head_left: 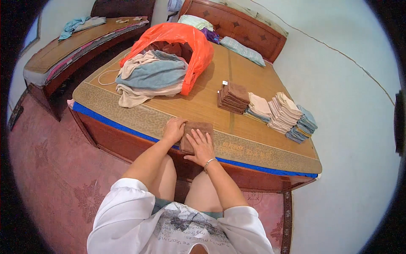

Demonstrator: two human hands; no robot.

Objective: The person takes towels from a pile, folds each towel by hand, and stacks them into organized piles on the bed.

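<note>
"Along the foot edge of the bed [249,78], what's under the hands?"

"Near its middle, on my feed, a folded brown towel [198,126] lies flat. The right hand [199,147] rests on top, fingers spread, clasping nothing. The left hand [174,129] covers the towel's far left corner; whether it pinches the cloth I can't tell."

"And beyond?"

"Toward the left edge I see a red plastic bag [169,31], beige and blue-grey towels [158,76] spilling from its mouth. Toward the right edge stand a brown stack [233,96], two cream-topped stacks [285,112] and a blue-topped stack [303,125]."
</note>
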